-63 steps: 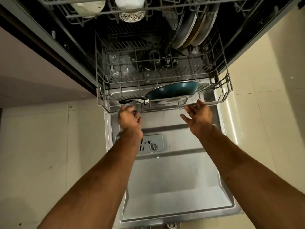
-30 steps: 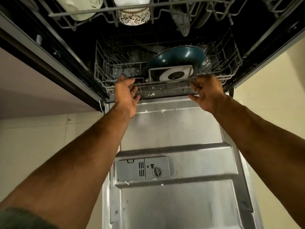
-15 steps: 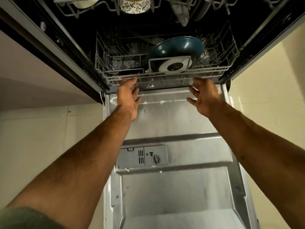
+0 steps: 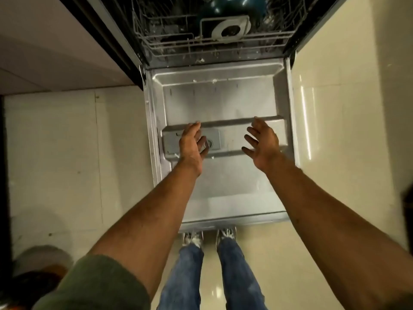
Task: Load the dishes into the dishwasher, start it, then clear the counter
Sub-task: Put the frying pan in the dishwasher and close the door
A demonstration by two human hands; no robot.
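Above cream floor tiles [image 4: 67, 142], the lowered dishwasher door [image 4: 223, 97] is hovered over by left hand [image 4: 191, 145] and right hand [image 4: 263, 145], both empty and spread, its free edge behind them, the frying pan [image 4: 234, 6] racked ahead.

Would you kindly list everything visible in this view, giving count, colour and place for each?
Dishwasher door: one, silver, open and lying flat, centre.
Detergent dispenser: one, grey, on the door's inner face, left of centre.
Lower rack: one, pale grey wire, inside the dishwasher, top.
Pan: one, dark teal, standing in the rack, top centre.
Floor tiles: several, cream, either side of the door.
Shoes: two, pale, by the door's near edge.
Jeans: one pair, blue, bottom centre.
Sleeve: one, green, bottom left.
Left hand: one, open and holding nothing, partly hiding the dispenser.
Right hand: one, open and holding nothing, over the door's right part.
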